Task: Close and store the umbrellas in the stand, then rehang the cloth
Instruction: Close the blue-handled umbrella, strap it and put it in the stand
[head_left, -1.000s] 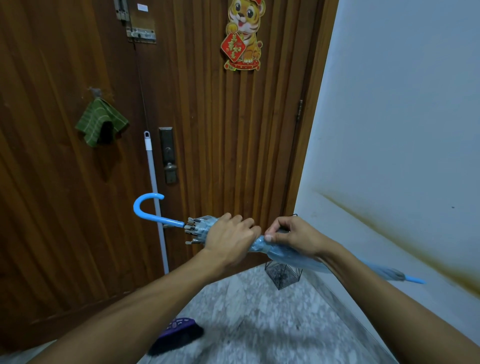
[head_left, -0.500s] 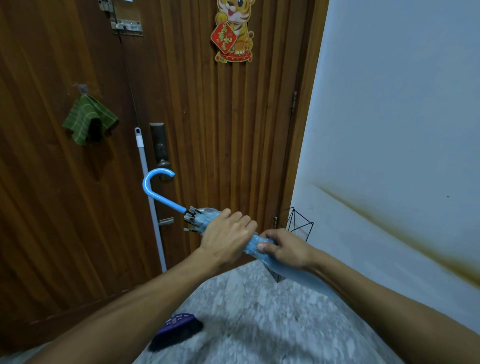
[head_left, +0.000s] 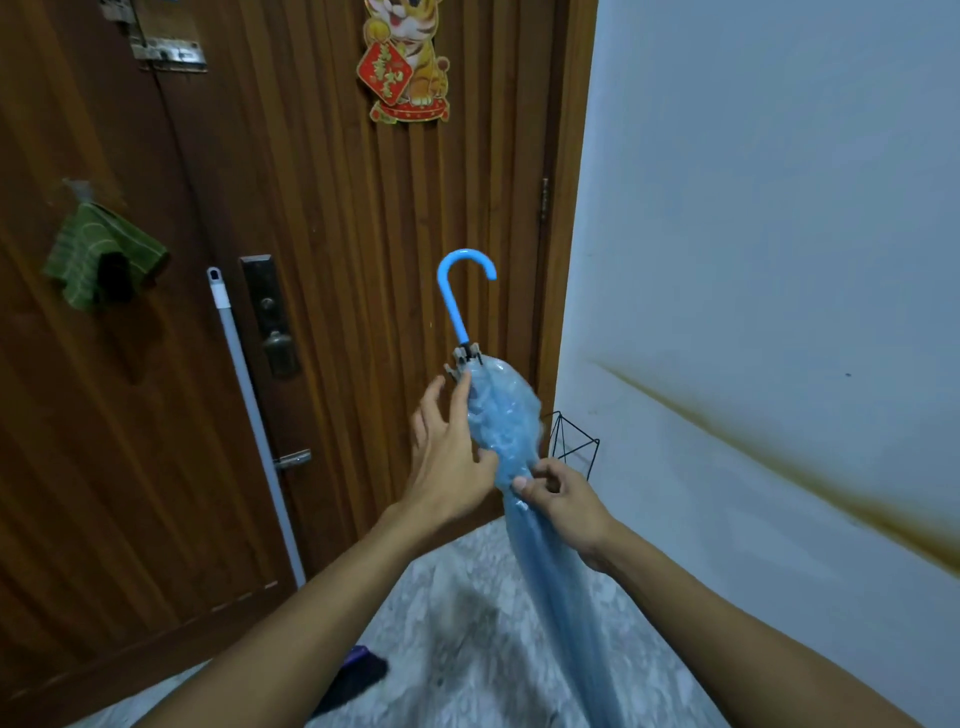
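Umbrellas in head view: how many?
1. The blue umbrella is held handle-up in front of the door, right hand gripping it, left hand touching it. The stand is mostly hidden; more may be inside.

A ribbed wooden door meets a stained pale wall above seemingly marble-patterned floor.

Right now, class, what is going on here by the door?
A person is gathering a folded blue umbrella, held nearly upright with its hooked handle up. The right hand pinches the canopy lower down, while the left hand rests against it with fingers spread. The wire stand waits in the corner just behind. The green cloth hangs on the door.
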